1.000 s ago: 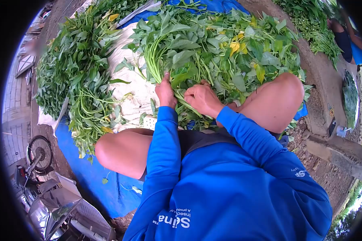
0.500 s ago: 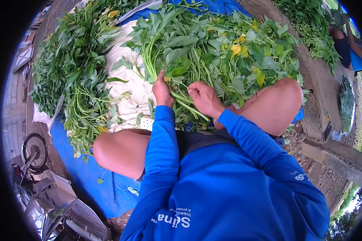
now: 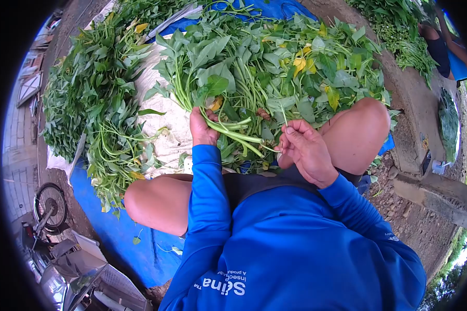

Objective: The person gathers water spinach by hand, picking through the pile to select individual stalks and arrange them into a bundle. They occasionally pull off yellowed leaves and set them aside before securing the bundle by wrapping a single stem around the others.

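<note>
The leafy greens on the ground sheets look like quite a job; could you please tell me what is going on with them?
A seated person holds a bundle of leafy stems in the left hand. The right hand pinches a thin green piece near the bundle's stem ends. A loose heap of greens, with some yellow leaves, lies in front, and another pile lies to the left, across a pale sheet.

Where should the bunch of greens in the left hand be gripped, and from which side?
Probably around the bare stems of the bunch, just below the leaves, coming from the person's side, as the left hand does. The stems gather narrowly there; the leaves fan out beyond, and the loose ends spread toward the right hand.
</note>
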`<control>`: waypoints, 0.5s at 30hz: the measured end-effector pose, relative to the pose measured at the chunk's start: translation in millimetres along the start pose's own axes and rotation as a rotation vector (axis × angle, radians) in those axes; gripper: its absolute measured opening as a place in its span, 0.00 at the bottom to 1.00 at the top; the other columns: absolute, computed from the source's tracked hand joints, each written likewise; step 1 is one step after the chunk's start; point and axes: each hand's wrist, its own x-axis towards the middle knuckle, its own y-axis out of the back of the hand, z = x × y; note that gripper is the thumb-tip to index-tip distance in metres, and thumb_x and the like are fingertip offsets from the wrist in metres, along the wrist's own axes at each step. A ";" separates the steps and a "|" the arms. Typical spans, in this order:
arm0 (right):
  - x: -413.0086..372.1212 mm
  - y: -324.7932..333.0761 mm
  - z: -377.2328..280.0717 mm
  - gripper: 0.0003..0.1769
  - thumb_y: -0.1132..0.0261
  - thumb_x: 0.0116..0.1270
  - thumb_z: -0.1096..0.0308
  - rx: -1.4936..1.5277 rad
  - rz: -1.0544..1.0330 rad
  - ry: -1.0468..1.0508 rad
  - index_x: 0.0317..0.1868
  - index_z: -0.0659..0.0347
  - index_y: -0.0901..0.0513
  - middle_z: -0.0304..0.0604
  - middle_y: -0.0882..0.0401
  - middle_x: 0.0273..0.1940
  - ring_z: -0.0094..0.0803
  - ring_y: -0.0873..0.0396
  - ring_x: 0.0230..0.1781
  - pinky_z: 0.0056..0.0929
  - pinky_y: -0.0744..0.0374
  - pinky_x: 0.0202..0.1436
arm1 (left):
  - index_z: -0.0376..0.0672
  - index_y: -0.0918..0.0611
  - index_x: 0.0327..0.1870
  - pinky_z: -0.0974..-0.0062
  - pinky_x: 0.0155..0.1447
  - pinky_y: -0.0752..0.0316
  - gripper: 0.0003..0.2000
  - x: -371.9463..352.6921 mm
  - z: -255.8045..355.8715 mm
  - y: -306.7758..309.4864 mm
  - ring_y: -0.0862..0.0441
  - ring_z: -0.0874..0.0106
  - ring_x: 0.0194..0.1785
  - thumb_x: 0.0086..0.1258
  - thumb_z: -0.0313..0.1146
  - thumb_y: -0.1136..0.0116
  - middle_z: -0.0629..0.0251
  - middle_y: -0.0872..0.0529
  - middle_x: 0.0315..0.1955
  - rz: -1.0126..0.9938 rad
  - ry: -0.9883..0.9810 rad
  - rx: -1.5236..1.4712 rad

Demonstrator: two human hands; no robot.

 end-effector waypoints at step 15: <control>58.5 -7.4 -94.4 0.10 0.33 0.82 0.63 -0.583 0.016 0.158 0.54 0.59 0.14 0.27 0.25 0.29 0.16 0.31 0.24 0.18 0.31 0.29 | 0.53 0.28 0.28 0.74 0.25 0.38 0.16 -30.3 54.3 -4.2 0.41 0.79 0.19 0.81 0.43 0.44 0.79 0.36 0.20 -0.296 0.162 -0.111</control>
